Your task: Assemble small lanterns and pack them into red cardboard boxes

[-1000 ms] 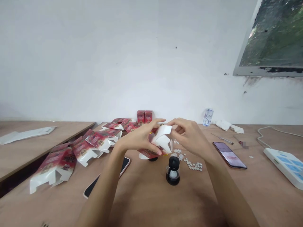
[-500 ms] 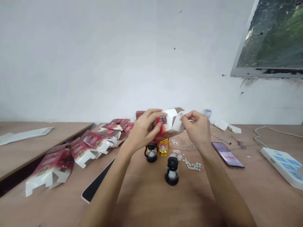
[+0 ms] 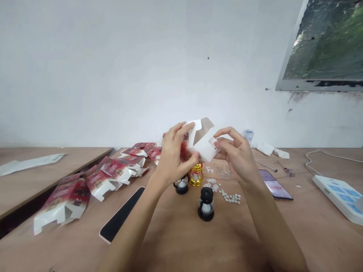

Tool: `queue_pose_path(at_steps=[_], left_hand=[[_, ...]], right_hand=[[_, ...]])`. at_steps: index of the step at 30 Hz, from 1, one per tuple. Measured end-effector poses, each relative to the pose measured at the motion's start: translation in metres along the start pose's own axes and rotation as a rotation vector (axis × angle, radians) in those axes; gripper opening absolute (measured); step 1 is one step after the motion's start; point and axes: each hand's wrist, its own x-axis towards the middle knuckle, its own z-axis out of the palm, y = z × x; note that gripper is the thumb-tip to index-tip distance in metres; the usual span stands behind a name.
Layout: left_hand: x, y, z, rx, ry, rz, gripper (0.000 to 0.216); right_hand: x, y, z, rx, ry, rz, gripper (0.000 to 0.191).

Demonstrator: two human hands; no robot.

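My left hand point(image 3: 174, 151) is wrapped round a red and white cardboard box point(image 3: 204, 145), held above the table with its open end tilted towards me. My right hand point(image 3: 234, 151) pinches a white flap at the box's right side. Below the box stand a gold mini lantern point(image 3: 196, 175) and a black mini lantern point(image 3: 181, 185), its top hidden by my left wrist. A second black mini lantern point(image 3: 206, 204) stands closer to me.
Several red cardboard boxes point(image 3: 110, 170) lie at the left. A dark flat device point(image 3: 121, 215) lies by my left forearm. Small round button-like pieces point(image 3: 231, 197) and thin metal pieces point(image 3: 224, 172) are scattered mid-table. At right are a phone point(image 3: 276, 185) and a white power strip point(image 3: 338, 196).
The box has turned so its open end faces more towards me, showing more of the white inside. My right hand has shifted slightly, its fingers now spread more along the flap.
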Motion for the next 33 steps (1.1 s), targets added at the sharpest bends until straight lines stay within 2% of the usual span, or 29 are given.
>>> queue_pose_path(at_steps=[1, 4, 14, 20, 25, 29, 33], left_hand=[[0.000, -0.002, 0.001, -0.015, 0.005, 0.000, 0.056], [-0.002, -0.008, 0.006, -0.031, 0.036, -0.001, 0.051], [-0.005, -0.008, 0.009, 0.077, 0.242, 0.022, 0.043], [-0.005, -0.004, 0.010, 0.090, 0.260, 0.061, 0.037], [-0.007, -0.005, 0.011, 0.067, 0.300, 0.065, 0.039], [-0.007, -0.003, 0.011, 0.091, 0.330, 0.109, 0.030], [-0.005, 0.004, 0.014, 0.228, 0.370, 0.045, 0.013]], right_hand=[[0.000, 0.000, -0.001, 0.015, -0.041, 0.025, 0.004], [0.000, 0.001, -0.002, 0.035, -0.102, 0.074, 0.011], [-0.001, 0.000, 0.002, 0.075, -0.086, 0.095, 0.019], [-0.006, -0.004, 0.011, -0.120, -0.058, 0.009, 0.022], [-0.009, -0.001, 0.014, -0.303, -0.099, -0.128, 0.035], [-0.010, 0.000, 0.015, -0.297, -0.102, -0.137, 0.040], [-0.010, 0.001, 0.019, -0.252, -0.034, -0.112, 0.035]])
